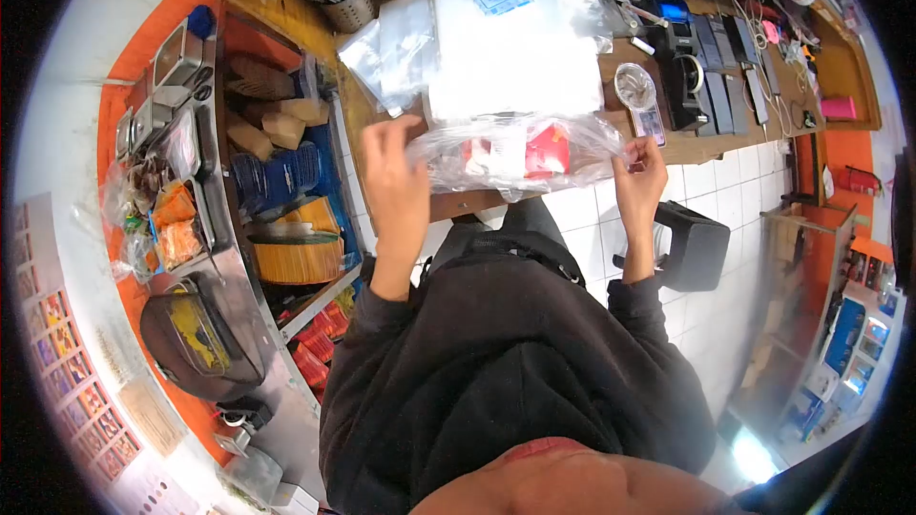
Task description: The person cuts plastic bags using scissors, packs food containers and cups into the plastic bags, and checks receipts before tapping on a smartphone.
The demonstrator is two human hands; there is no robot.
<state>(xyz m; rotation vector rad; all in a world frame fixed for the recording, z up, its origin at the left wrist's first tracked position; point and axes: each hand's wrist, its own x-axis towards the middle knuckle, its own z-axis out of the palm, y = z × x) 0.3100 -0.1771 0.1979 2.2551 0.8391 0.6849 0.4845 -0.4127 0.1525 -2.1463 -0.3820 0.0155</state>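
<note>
A clear plastic bag with red and white items inside lies across the front edge of the wooden table. At its right end, my right hand pinches the gathered plastic between thumb and fingers. My left hand is at the bag's left end, its fingers raised and apart; whether the plastic touches them is not clear. Just beyond the bag is a stack of white plastic sheets or bags with blue print on top. Smaller clear bags lie to its left.
Right of the stack are a tape roll, a phone, a black device and cables. A metal holder stands at the back left. A black stool is on the floor at right; shelves stand at left.
</note>
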